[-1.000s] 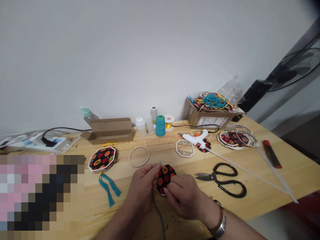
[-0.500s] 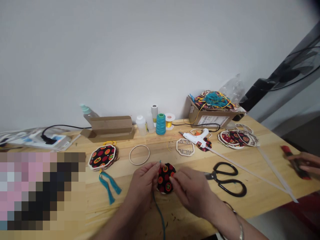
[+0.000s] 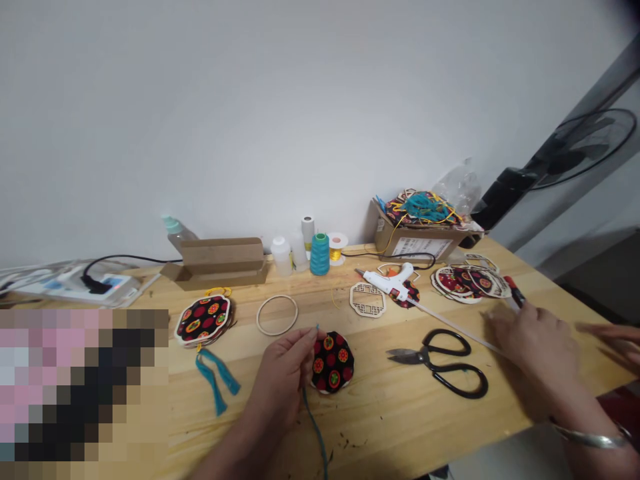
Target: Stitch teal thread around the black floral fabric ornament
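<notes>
My left hand (image 3: 285, 373) is closed, pinching the left edge of a round black fabric piece with red and orange dots (image 3: 334, 363) that lies on the wooden table (image 3: 400, 413). A teal cord (image 3: 314, 427) runs from that pinch toward me. My right hand (image 3: 533, 343) is stretched far to the right and blurred. It is closed around a red-and-black stick-shaped tool (image 3: 515, 291), whose red tip pokes out past the fingers. Another person's hand (image 3: 610, 337) is at the right edge, just beyond mine.
Black scissors (image 3: 443, 363) lie between my hands. A white glue gun (image 3: 393, 283), a wooden lattice piece (image 3: 369, 299), a wooden ring (image 3: 277, 315), finished fabric pieces (image 3: 204, 319), a teal tassel (image 3: 216, 377), thread spools (image 3: 320, 253) and a cardboard box (image 3: 420, 237) stand further back.
My right hand left the fabric piece and swung right to the red-and-black tool that another person's hand brought in. My left hand stayed on the fabric piece.
</notes>
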`<state>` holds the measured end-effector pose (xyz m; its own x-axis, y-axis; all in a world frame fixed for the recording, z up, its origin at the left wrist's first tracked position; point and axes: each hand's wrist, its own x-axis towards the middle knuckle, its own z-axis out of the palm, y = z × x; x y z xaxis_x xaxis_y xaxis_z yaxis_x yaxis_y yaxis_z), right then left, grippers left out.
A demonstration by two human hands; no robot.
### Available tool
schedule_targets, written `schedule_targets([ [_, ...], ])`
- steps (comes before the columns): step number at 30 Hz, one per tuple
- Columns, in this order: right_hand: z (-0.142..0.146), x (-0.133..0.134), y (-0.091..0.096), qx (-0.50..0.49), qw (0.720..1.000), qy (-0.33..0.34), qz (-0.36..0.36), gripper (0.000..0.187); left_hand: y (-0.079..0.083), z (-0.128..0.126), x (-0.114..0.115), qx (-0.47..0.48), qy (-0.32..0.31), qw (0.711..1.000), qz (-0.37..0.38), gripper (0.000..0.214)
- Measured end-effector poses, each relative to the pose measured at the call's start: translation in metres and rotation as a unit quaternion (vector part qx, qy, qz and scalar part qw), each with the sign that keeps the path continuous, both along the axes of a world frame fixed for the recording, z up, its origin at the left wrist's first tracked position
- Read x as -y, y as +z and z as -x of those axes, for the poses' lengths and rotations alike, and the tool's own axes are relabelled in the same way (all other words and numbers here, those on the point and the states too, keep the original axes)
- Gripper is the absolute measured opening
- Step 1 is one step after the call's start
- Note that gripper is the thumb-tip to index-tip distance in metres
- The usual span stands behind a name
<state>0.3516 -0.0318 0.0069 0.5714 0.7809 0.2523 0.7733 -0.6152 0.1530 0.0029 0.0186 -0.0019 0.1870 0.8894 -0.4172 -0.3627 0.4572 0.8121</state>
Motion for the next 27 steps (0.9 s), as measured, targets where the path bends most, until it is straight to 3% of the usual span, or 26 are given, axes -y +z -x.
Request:
schedule_targets([
  [4,-0.009,-0.006,-0.001,-0.099,0.992,-0.050,0.065,0.050,0.002,0.001,0.000,0.001,0.007,1.000,0.001,0.024],
  [8,-0.020,-0.011,0.002,-0.061,0.991,-0.121,0.002,0.051,0.003,0.000,0.000,0.004,0.006,1.000,0.003,0.024],
  [11,-0.033,-0.015,-0.001,-0.130,0.975,-0.179,0.028,0.049,0.002,0.000,0.001,-0.001,0.004,1.000,0.005,0.024],
  [13,-0.040,-0.016,-0.004,-0.171,0.969,-0.170,0.051,0.045,0.001,0.000,0.002,-0.004,0.002,1.000,0.005,0.025],
  [17,-0.036,-0.012,-0.001,-0.144,0.977,-0.155,0.020,0.041,0.002,0.000,0.002,-0.004,-0.002,1.000,0.005,0.024],
  [20,-0.015,-0.007,0.012,-0.100,0.983,-0.150,-0.030,0.044,0.002,0.000,0.003,-0.001,-0.004,1.000,0.006,0.024],
  [23,0.014,-0.009,0.026,-0.056,0.993,-0.071,-0.075,0.049,0.003,-0.001,0.003,0.003,-0.005,1.000,0.011,0.023],
  [27,0.039,-0.024,0.028,-0.045,0.998,-0.014,-0.052,0.043,0.003,-0.001,0.001,0.004,-0.004,1.000,0.010,0.022],
])
